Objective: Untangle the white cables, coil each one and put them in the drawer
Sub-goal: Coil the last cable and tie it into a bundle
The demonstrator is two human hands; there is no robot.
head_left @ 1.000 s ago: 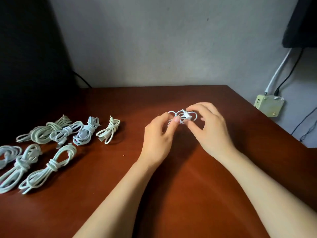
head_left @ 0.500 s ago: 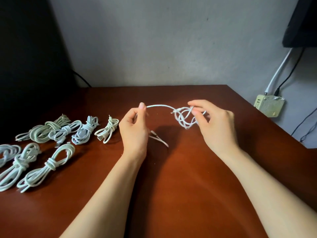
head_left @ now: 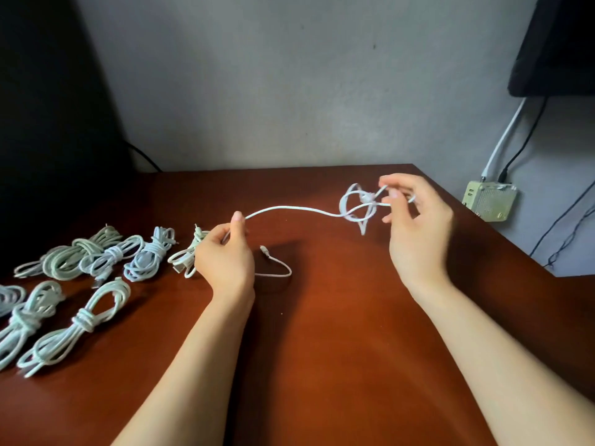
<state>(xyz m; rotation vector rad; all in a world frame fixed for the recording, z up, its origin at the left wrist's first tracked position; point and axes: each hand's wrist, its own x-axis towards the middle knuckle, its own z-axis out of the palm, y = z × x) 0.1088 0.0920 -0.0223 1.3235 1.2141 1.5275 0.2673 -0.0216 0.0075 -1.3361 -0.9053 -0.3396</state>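
Reddish-brown wooden table [head_left: 338, 333] set against a grey wall [head_left: 289, 75], seen from the head camera looking forward and down. Both bare forearms reach in from the lower edge. Left hand [head_left: 225, 255], near the middle of the table, closes thumb and forefinger on a thin white cable [head_left: 289, 209]; the other fingers are curled in. From this pinch the cable runs in a shallow arc above the tabletop to the right hand [head_left: 415, 220], which is raised near the far right corner of the table. There the cable forms a loose knot of several loops [head_left: 357, 204]; thumb and forefinger of the right hand nip one strand at the knot's right side, while the remaining fingers are spread and slightly blurred. A free end of the same cable, with a small plug [head_left: 264, 250], trails from under the left hand and lies on the wood in a short bend. Along the left edge of the table lie several coiled cable bundles [head_left: 80, 323], each wrapped around its own middle, in two rough rows; the nearest one [head_left: 186, 257] lies just behind the left hand. On the wall at right hangs a pale green box [head_left: 489, 201] with a white and a black lead entering its top.
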